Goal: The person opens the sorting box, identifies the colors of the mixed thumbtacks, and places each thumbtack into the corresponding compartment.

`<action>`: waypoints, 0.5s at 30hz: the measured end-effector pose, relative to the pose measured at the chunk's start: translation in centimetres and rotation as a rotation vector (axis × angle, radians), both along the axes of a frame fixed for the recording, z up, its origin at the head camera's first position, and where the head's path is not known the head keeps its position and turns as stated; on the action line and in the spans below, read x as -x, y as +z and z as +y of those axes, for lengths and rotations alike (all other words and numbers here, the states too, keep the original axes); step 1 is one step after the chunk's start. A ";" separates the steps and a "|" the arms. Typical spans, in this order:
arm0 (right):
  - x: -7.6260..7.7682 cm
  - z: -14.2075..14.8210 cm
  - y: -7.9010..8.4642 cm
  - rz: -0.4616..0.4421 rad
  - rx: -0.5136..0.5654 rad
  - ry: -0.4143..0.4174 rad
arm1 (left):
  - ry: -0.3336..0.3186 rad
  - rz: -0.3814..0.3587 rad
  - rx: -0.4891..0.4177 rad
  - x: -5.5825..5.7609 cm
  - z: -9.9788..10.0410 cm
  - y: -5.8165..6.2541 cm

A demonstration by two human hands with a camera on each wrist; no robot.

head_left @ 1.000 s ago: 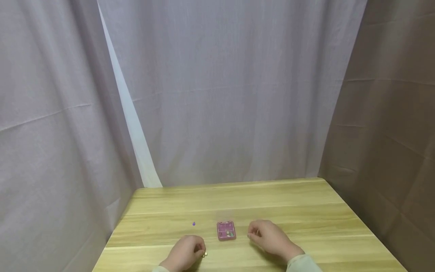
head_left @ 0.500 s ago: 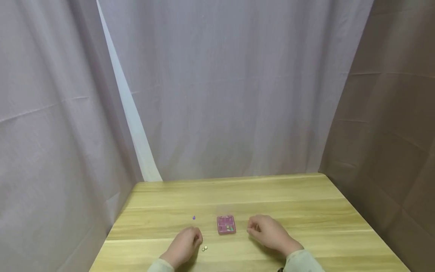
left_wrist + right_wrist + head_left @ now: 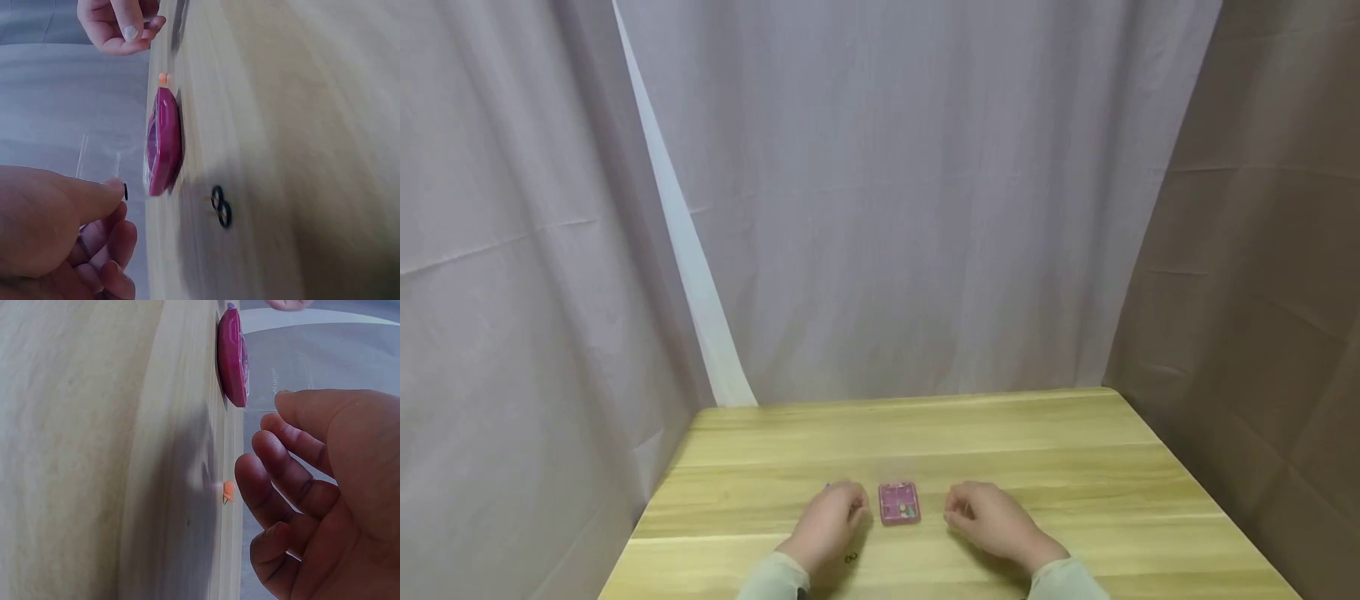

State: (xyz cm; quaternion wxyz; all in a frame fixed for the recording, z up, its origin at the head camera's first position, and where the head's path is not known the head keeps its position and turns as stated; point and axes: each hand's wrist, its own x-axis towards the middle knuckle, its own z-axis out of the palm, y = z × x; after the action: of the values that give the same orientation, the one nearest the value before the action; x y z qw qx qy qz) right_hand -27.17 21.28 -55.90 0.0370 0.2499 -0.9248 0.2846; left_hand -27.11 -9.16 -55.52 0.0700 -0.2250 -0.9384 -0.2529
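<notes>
My left hand (image 3: 827, 517) is held over the table just left of a small pink compartment box (image 3: 898, 504). In the left wrist view its thumb and fingers pinch a small black-edged piece (image 3: 125, 191), like a stud earring, mostly hidden by the fingertips. Two similar round studs (image 3: 221, 206) with thin posts lie together on the wood below that hand. The box's see-through lid (image 3: 290, 381) stands raised, and several tiny pieces (image 3: 907, 510) sit in its front right compartment. To the right of the box, my right hand (image 3: 996, 517) hovers with loosely curled fingers, holding nothing.
A small orange piece (image 3: 229, 490) lies on the table near the right hand. Beyond the left hand is a tiny purple piece (image 3: 231, 305). Grey curtains (image 3: 910, 208) hang around the wooden table (image 3: 1000, 433).
My left hand has drawn back from the small studs, then swung forward and right toward the box, now partly covering the purple piece in the head view. The right hand has barely moved.
</notes>
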 end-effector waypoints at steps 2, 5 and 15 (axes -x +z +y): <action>-0.1 0.0 -0.1 0.001 0.000 -0.002 | 0.006 -0.026 -0.009 0.2 0.6 0.1; -0.2 0.1 -0.2 0.002 0.000 -0.007 | 0.004 -0.050 -0.015 0.4 1.2 0.1; 0.1 0.7 -0.5 0.025 0.002 -0.019 | -0.019 -0.029 0.011 1.2 2.3 0.2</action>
State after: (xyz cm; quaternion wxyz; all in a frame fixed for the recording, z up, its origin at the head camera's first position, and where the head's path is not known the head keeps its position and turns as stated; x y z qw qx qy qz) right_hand -27.22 22.01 -56.39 0.0513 0.2445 -0.9263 0.2819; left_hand -28.34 -6.90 -55.32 0.0527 -0.2304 -0.9385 -0.2517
